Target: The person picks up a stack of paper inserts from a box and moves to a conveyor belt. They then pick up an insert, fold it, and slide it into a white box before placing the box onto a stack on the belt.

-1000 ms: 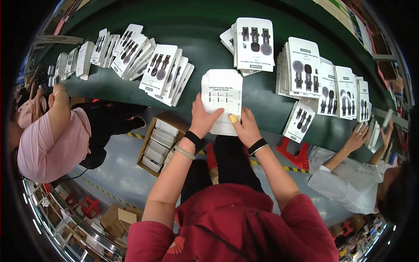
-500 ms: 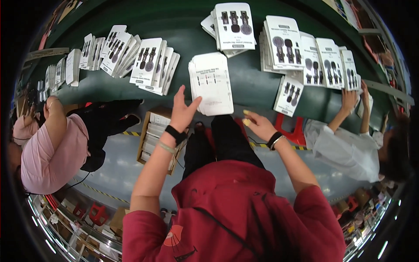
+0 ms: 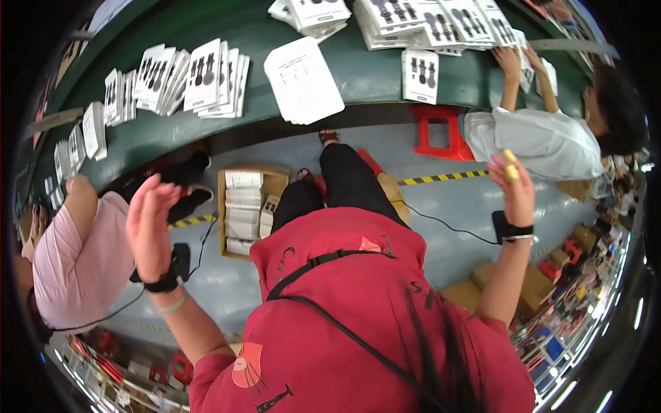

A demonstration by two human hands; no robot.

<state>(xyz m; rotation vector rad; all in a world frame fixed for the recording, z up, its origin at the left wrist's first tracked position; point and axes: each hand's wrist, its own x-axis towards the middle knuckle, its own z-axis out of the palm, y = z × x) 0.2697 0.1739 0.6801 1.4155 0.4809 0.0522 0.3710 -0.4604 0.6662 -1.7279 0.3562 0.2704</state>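
Both my hands are raised off the green table [image 3: 241, 24], held wide apart on either side of my body. My left hand [image 3: 150, 224] is empty, its fingers pointing up and apart from the thumb. Over on the right, my right hand [image 3: 516, 193] is also empty with loosely bent fingers, and yellow coverings show on a fingertip or two. A stack of flat white packages [image 3: 303, 82] lies at the table's near edge, untouched by either hand. Beside it on the right is a single white package [image 3: 420, 77] printed with dark microphone pictures.
Rows of similar packages [image 3: 203, 76] lean on the table's left, with piles [image 3: 392, 20] at the back right. Below stands an open carton [image 3: 222, 213] of white packages. Co-workers sit left [image 3: 82, 255] and right [image 3: 537, 141], near a red stool [image 3: 451, 144]. Cables run beside both wrists.
Both hands have drawn back from the package stack and spread outward and up. The view has shifted, so the table sits higher in it and more floor shows.
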